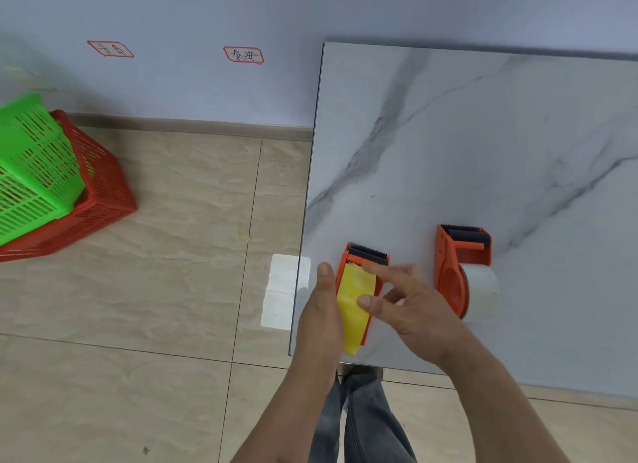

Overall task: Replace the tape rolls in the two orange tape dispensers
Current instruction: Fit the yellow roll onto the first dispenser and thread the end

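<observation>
Our left hand (321, 310) clamps the near orange plastic tape dispenser (362, 272) at the marble tabletop's (483, 134) corner; right hand (411, 304), unclenched, fingers the yellow tape roll (354, 300). Risk: roll sticks skewed; dispenser slides off edge.

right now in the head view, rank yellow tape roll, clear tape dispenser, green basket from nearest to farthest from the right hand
1. yellow tape roll, touching the right hand at its fingers
2. clear tape dispenser, just to its right on the table
3. green basket, far left on the floor

Green basket (34, 159) in red basket (100, 193)
</observation>
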